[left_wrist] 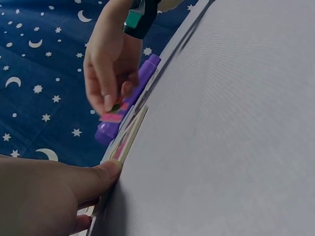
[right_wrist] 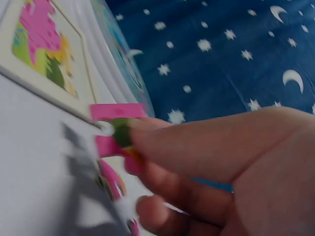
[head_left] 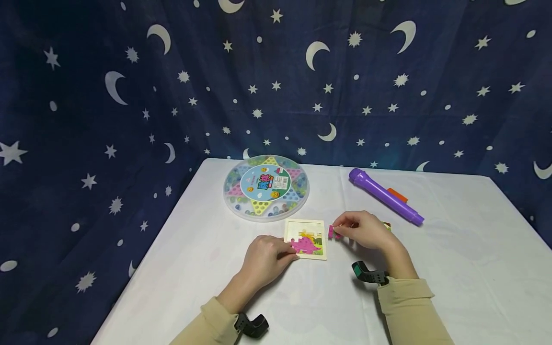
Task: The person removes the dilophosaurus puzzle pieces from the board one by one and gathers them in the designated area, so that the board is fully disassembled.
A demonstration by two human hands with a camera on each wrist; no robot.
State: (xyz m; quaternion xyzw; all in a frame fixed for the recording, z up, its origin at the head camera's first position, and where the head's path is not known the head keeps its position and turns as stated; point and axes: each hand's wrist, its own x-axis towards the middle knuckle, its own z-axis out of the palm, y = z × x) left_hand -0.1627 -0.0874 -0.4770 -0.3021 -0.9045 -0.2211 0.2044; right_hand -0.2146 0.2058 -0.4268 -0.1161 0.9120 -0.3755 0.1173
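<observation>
A square wooden jigsaw tray (head_left: 296,224) lies on the white table, partly filled with pieces showing a pink dinosaur (head_left: 307,245). My left hand (head_left: 265,258) grips the tray at its lower left corner, with the thumb along the near edge in the left wrist view. Just right of the tray, my right hand (head_left: 365,231) pinches a pink jigsaw piece (right_wrist: 118,110) with a green patch between thumb and fingers, held above the table. Further pink pieces (right_wrist: 111,178) lie below that hand in the right wrist view, partly hidden by the fingers.
A round Chinese checkers box (head_left: 235,211) with marbles stands behind the tray. At the back right lie a purple tube-shaped toy (head_left: 385,195) and an orange piece (head_left: 397,195). A small yellow and dark item (head_left: 387,225) shows behind the right hand. Starry cloth (head_left: 276,57) hangs behind the table.
</observation>
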